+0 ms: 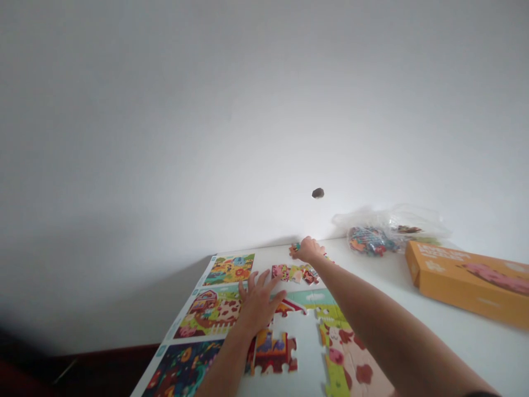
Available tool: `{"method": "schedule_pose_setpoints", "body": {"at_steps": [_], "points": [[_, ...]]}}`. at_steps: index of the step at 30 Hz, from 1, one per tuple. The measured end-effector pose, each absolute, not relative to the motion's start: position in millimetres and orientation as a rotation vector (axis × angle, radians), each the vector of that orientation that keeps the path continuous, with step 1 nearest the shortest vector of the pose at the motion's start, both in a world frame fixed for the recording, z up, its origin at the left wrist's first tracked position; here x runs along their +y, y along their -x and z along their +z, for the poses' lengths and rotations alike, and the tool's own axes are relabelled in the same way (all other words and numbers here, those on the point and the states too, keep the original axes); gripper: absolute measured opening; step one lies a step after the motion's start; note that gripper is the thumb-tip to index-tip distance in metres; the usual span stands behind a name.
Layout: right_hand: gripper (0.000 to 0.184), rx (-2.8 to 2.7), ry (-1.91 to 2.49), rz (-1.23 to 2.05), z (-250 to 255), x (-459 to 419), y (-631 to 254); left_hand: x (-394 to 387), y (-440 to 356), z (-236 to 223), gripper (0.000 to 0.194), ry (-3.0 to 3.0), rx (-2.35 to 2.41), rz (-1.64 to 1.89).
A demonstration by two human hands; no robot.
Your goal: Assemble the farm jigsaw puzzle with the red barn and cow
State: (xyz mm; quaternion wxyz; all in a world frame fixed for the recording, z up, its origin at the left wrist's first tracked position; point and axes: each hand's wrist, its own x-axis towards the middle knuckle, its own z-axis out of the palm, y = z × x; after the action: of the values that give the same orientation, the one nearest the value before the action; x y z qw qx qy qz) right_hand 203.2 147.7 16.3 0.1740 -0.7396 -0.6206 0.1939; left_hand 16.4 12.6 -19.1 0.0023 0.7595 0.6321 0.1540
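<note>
Has a small puzzle piece (293,251) by the desk's (384,275) far edge, just left of the right hand (308,249), touching or nearly so; nearer to this than to the left hand (257,304). Cannot tell its long axis, nor whether pinched: fingers bent down, tips partly hidden. Reaches the right arm out from the lower right, nearly straight, slanting leftward to the far edge. Holds the left forearm lower, palm down with fingers spread, over the printed sheet (229,268) and partly built puzzle (356,355), nearer side of the loose row (281,271).
</note>
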Motion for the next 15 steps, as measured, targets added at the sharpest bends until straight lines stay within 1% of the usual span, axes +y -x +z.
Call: {"method": "schedule_pose_setpoints", "body": {"at_steps": [2, 5, 9, 11, 13, 15], "points": [[0.059, -1.762, 1.982, 0.565, 20.3, 142.1, -210.7, 13.4, -15.7, -19.2, 0.041, -2.374, 1.977, 0.506], [0.040, -1.795, 1.759, 0.576, 27.5, 116.4, -230.6, 14.4, -15.2, -16.7, 0.042, -2.363, 1.966, 0.591], [0.036, -1.892, 1.480, 0.637, 28.4, 57.9, -258.5, 13.5, -18.8, -8.2, 0.054, -2.434, 1.923, 0.871], [0.033, -1.902, 1.216, 0.698, 23.7, 29.5, -265.4, 10.7, -22.6, -2.2, 0.056, -2.549, 1.796, 0.960], [0.028, -1.846, 1.127, 0.728, 17.3, 8.7, -265.6, 6.8, -27.1, 3.9, 0.045, -2.674, 1.626, 0.957], [0.021, -1.810, 1.086, 0.722, 11.1, -2.9, -261.1, 3.0, -31.0, 9.4, 0.025, -2.751, 1.496, 0.938]]}}
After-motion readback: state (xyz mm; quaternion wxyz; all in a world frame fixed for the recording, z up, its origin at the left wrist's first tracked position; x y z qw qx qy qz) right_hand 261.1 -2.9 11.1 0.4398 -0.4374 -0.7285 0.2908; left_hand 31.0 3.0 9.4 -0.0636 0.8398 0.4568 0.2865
